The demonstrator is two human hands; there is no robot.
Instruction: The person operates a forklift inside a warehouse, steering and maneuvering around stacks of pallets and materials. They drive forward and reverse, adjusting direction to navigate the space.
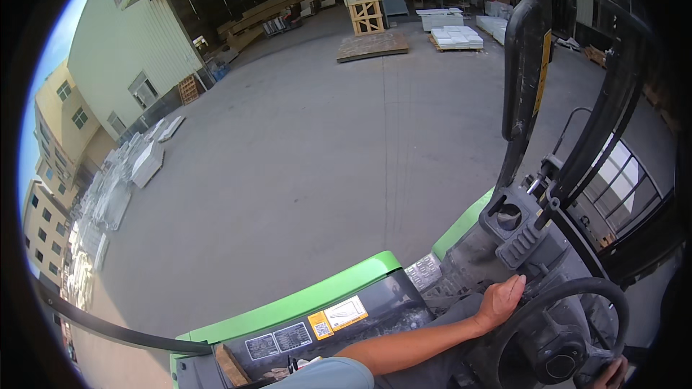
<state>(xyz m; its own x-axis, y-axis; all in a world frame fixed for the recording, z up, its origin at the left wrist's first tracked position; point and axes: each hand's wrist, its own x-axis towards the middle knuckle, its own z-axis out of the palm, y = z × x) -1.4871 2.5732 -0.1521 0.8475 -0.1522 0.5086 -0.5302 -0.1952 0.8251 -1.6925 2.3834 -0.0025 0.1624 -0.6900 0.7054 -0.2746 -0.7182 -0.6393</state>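
I sit at the controls of a green and dark grey forklift, with a black steering wheel at the lower right. My left hand reaches out from a light blue sleeve to just left of the wheel's rim. Its fingers are curled closed beside the dashboard; whatever they grip is hidden. At the bottom right, my right hand is closed on the lower right part of the wheel. The picture's edge cuts off much of that hand.
Dark mast posts rise on the right. A green side cover and a metal step lie left. Beyond the grey concrete, a wooden platform and stacked white slabs stand ahead. Wrapped stacks line the left.
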